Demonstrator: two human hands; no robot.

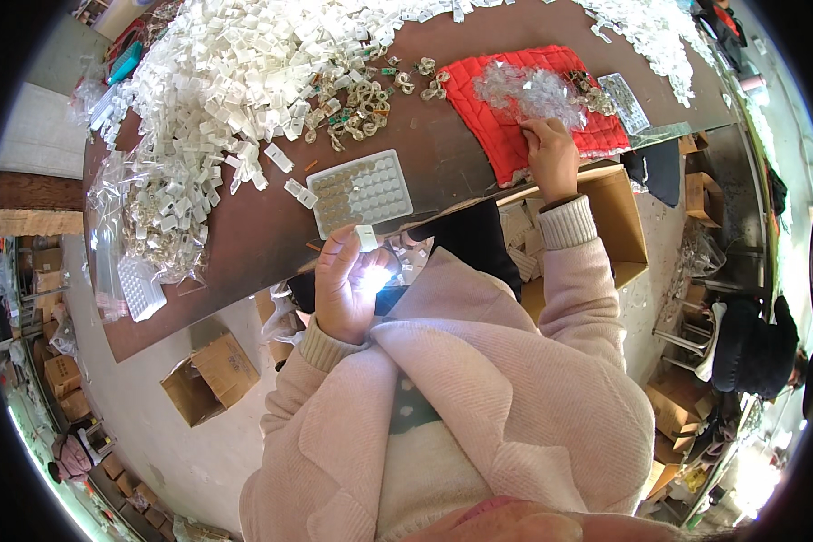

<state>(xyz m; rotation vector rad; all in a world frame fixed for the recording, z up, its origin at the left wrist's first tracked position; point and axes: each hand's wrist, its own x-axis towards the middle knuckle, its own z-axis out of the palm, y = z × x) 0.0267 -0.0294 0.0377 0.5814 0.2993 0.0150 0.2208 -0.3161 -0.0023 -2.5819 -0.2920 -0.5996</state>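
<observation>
My left hand (336,291) is closed, thumb and finger pinching a small white plastic casing (366,238) near the table's front edge. A bright white light (376,276) shines at the palm, and its glare hides what lies there. Further right, my right hand (554,155) reaches over a red quilted cloth (475,110), its fingertips at the lower edge of a heap of small clear plastic pieces (526,88). Those fingers are bent together, and anything between them is too small to make out. Just beyond my left hand lies a white tray (397,194) with round pockets, partly filled with small round parts.
A large pile of white casings (244,63) covers the table's far left. Coiled wires with small green boards (361,107) lie beside it. Bagged parts (167,221) sit at the left edge. An open cardboard box (619,212) stands below the table at right, another (212,375) on the floor.
</observation>
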